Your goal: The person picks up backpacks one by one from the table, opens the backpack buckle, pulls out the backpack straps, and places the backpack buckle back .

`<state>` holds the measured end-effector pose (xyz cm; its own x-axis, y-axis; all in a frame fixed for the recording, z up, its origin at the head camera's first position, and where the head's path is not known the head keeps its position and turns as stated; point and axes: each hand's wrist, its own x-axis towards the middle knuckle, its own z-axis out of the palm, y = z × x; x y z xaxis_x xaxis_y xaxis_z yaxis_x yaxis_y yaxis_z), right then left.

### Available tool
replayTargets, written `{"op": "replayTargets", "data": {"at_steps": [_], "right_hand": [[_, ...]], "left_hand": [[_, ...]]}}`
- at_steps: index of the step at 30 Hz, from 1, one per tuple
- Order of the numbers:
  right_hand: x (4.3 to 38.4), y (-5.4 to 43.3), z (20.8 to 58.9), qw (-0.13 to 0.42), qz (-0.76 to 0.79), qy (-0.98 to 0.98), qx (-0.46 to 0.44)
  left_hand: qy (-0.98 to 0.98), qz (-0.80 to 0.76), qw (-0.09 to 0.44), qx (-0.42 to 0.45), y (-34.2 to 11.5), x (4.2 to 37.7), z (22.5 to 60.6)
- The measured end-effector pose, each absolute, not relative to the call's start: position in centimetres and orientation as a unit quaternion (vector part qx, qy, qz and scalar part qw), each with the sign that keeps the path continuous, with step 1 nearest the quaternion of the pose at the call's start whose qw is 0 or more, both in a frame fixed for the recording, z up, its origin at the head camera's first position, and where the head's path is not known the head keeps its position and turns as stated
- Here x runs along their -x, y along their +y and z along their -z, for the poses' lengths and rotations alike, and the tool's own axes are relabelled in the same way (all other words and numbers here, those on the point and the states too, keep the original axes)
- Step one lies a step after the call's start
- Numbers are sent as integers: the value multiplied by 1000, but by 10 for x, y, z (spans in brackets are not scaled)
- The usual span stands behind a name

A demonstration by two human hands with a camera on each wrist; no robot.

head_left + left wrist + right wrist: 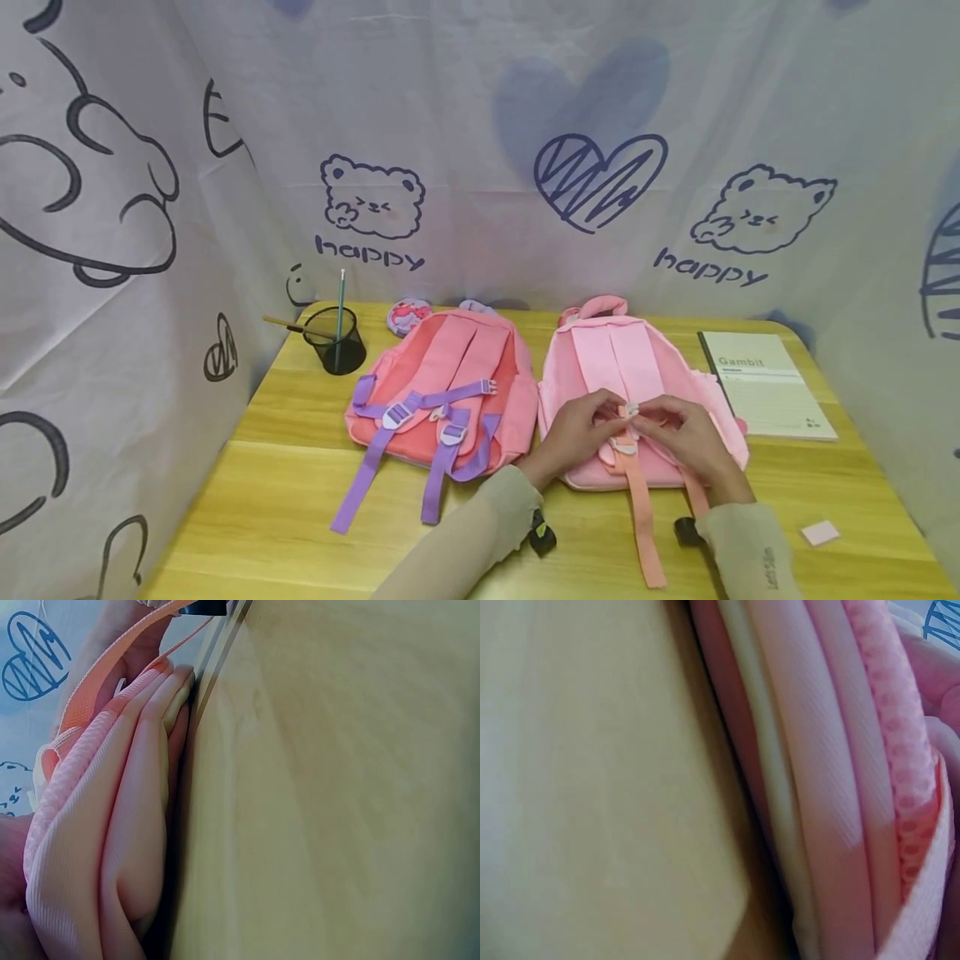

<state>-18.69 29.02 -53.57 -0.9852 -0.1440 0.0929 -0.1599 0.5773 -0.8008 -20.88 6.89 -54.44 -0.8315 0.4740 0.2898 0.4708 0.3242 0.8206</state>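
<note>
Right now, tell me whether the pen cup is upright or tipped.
Upright: the pen cup stands on its base on the table, mouth up, pencils sticking out.

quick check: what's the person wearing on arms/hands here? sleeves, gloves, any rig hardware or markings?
Both hands, left hand and right hand, are bare, no gloves. Long beige sleeves reach the wrists: left sleeve, right sleeve, the right one with small dark lettering near the cuff, too small to read. A small black device sits under each wrist: left, right. No cables visible.
</note>
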Motion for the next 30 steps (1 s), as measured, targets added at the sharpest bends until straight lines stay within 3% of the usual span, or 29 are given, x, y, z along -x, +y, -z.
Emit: {"op": "replayTargets", "data": {"at_steps": [9,21,30], "right_hand": [[191,290,542,36,-472,-874,-112],[192,296,539,-8,-453,-889,-63],[190,295,540,-8,-462,-885,-66]], "left_hand": [[830,-475,-7,-293,68,209,544],[806,-525,10,-274,70,208,543],[820,-502,5,-275,69,206,543]]}}
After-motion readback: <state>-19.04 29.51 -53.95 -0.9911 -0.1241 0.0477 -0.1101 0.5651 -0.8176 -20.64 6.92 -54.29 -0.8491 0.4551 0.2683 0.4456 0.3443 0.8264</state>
